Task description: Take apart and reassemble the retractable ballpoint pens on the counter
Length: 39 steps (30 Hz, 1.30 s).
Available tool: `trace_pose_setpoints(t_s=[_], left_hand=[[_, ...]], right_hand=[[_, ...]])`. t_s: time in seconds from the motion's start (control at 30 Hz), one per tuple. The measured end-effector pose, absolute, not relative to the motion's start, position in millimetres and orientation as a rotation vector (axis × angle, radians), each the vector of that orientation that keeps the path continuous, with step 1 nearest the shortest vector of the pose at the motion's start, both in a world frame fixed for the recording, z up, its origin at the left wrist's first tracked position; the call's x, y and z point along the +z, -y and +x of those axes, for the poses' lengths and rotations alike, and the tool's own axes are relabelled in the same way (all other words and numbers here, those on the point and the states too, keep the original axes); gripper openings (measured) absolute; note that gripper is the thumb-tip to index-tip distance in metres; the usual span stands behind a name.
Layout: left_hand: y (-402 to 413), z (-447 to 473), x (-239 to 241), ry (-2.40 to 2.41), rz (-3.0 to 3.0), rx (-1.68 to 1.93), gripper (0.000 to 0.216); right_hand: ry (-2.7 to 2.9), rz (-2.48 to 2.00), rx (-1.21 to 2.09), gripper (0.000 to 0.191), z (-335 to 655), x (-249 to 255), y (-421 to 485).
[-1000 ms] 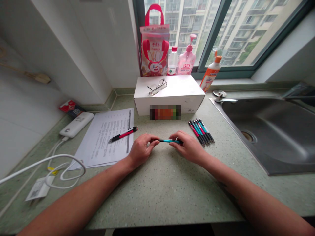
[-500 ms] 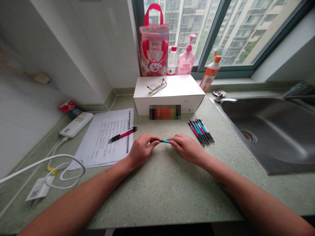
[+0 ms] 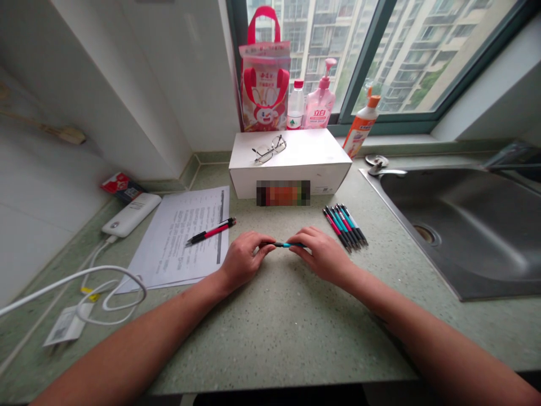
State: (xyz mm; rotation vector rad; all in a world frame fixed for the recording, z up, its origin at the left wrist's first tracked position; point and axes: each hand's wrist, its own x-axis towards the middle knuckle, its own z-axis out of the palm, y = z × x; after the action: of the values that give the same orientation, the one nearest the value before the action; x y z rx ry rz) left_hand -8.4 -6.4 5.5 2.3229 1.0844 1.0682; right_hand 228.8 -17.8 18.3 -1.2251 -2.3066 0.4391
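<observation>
A black and teal pen (image 3: 286, 245) is held level between my two hands, just above the speckled green counter. My left hand (image 3: 245, 256) pinches its dark end, and my right hand (image 3: 319, 254) has thumb and fingers closed on the teal part. Fingers cover both ends of the pen. To the right of my right hand lies a row of several pens (image 3: 345, 228), red, teal and black. Beyond my left hand, two pens (image 3: 211, 231), red and black, rest on printed sheets (image 3: 177, 237).
A white box (image 3: 291, 152) with glasses (image 3: 270, 150) on top stands ahead. Bottles and a pink-handled bag (image 3: 265, 84) are behind it. At right is a steel sink (image 3: 456, 225); at left lie a white power bank (image 3: 132, 214) and a looped cable (image 3: 112, 307).
My right hand's grip has shifted a little along the teal part, its fingers more arched, and the pen's far end now shows under them. My left hand stays nearly still.
</observation>
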Motion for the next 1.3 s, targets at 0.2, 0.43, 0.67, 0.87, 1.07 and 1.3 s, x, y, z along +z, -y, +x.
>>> trace_pose_setpoints(t_s=[0.2,0.43,0.67,0.87,1.07,1.3], left_hand=[[6.3,-9.1,5.0,-1.152,2.253,1.053,0.016],[5.4,-8.9,6.2,-1.252,2.072,1.097,0.011],[-0.1,-9.9,6.6,-1.381,1.902,1.202,0.010],[-2.5,-8.6,3.5,-1.388,2.138,1.075,0.004],[-2.2,-8.4,3.2,-1.400,2.210,1.001,0.003],[-2.5,-8.8,2.5,-1.407,2.188,1.016,0.004]], right_hand=[[2.236,-1.296,0.388,0.007,231.3,18.1,16.8],[2.082,-1.366,0.345,0.014,235.4,14.8,13.8],[1.873,-1.458,0.365,0.020,239.3,14.3,10.3],[2.261,-1.308,0.125,0.018,240.5,22.5,10.9],[2.609,-1.150,-0.024,0.016,237.7,21.6,12.2],[2.566,-1.203,-0.007,0.015,240.7,23.1,12.8]])
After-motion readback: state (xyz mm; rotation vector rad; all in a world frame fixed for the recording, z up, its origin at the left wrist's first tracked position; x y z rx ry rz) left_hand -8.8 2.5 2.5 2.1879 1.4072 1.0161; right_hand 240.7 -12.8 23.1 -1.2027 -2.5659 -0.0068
